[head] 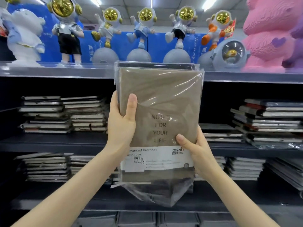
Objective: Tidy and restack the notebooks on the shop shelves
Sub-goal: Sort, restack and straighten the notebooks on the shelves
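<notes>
You hold a wrapped bundle of at least 2 notebooks [159, 102] upright before the middle shelf [49, 142], left hand [122, 123] clasping its left edge, right hand [196, 149] its lower right. Likely mid-restack; next, turn it flat onto that shelf's stacks [44, 115].

The one view comes from a wide-angle camera on the person's head. It faces the shop shelves [54, 141] head-on, tilted high enough to take in the astronaut figurines [145, 28] on the top shelf [57, 72] and the ceiling lights [207, 4]. It stands near: the left hand [122, 126] and right hand [195, 149] hold the brown wrapped notebook [160, 102] mid-frame, close before the lens, with the forearms entering from the bottom corners. The shelf edges bow toward the sides.
</notes>
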`<state>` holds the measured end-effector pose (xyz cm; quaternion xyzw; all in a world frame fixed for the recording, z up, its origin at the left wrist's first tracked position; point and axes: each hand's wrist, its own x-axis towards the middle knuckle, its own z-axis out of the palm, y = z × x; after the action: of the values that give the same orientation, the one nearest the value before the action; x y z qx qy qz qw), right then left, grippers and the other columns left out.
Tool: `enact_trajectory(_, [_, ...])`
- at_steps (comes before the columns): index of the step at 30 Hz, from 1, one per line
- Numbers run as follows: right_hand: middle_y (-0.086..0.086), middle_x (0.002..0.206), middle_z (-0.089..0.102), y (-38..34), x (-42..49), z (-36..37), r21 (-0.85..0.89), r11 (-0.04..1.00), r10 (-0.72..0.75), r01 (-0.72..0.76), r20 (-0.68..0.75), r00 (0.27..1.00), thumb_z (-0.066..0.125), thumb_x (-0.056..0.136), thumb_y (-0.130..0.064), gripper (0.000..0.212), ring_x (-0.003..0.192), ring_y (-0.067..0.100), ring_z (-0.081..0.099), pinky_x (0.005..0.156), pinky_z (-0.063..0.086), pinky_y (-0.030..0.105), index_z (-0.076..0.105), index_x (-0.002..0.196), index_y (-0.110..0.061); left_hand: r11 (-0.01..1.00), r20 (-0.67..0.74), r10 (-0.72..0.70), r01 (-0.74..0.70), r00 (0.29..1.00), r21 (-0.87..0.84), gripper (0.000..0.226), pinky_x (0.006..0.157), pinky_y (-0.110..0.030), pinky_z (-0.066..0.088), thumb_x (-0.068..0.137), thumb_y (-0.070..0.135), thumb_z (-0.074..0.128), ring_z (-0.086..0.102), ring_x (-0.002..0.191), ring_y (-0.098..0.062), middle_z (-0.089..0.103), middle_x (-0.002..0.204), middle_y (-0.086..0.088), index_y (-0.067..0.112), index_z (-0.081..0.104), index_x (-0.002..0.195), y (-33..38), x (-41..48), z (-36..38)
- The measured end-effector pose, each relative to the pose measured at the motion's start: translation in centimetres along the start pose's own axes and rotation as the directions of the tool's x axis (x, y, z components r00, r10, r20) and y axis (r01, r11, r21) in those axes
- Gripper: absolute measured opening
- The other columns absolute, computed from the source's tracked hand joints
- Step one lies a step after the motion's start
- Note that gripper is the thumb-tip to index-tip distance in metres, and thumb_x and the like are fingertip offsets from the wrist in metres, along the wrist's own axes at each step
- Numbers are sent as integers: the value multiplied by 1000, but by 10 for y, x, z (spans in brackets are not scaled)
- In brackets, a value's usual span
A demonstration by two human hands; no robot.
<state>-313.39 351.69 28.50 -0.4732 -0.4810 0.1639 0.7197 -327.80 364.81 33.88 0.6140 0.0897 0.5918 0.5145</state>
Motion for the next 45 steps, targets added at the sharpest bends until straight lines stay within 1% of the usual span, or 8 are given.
enact_trajectory(7, [6,106,72,-21,-48,-47,-47,954,295,-297,-47,954,70,79,-17,44,98,24,69,85,56,38,56,121,-15,884,-55,-464,466,884,34,55,86,-36,53,89,55,51,62,104,-15,62,120,4,23,44,133,-13,-47,36])
enact_trajectory(13, [2,95,75,-39,-47,-91,-127,909,371,-397,-185,910,69,85,-12,29,77,13,72,55,56,23,59,113,-13,721,27,-690,683,724,119,63,78,-38,55,89,53,52,60,104,-25,59,123,-5,14,39,136,-27,-38,78])
enact_trajectory(18, [12,92,74,-50,-8,-121,-166,861,428,-480,-272,862,73,82,-12,28,75,28,72,68,60,42,55,102,-7,735,116,-677,661,727,153,87,91,-45,51,78,27,65,60,104,-27,56,124,-5,22,15,148,-49,-17,110])
enact_trajectory(22, [11,85,73,-57,29,-142,-207,813,462,-544,-338,820,73,82,-17,28,62,24,68,56,56,35,57,101,-3,771,209,-633,631,745,84,49,63,-31,55,85,12,61,67,90,-22,65,110,-6,15,42,129,-68,7,131])
enact_trajectory(26, [14,94,74,-57,67,-159,-219,752,514,-621,-394,762,79,72,-26,48,89,34,69,89,54,47,66,111,0,805,248,-585,591,773,57,38,67,-32,56,86,16,64,68,89,-22,68,107,-6,16,52,123,-90,40,155])
enact_trajectory(33, [11,130,57,-40,122,-179,-430,601,450,-674,-515,730,79,71,-46,74,117,31,54,93,44,34,57,124,-1,751,176,-660,639,730,169,30,85,-41,55,84,25,67,68,88,-29,69,100,-9,10,60,108,-136,90,189])
enact_trajectory(37, [1,128,60,-55,122,-181,-738,418,315,-530,-430,846,70,76,-55,68,106,18,56,84,43,28,58,128,-14,700,229,-713,653,663,290,28,62,-30,51,88,27,60,67,77,-24,70,93,-10,5,63,104,-145,103,194])
enact_trajectory(45, [-32,116,58,-68,79,-134,-904,423,305,-56,84,949,61,63,-66,53,112,-15,50,97,37,10,62,114,-50,672,319,-738,692,595,264,25,91,-42,53,91,31,56,67,85,-27,69,92,-11,9,62,100,-143,106,193])
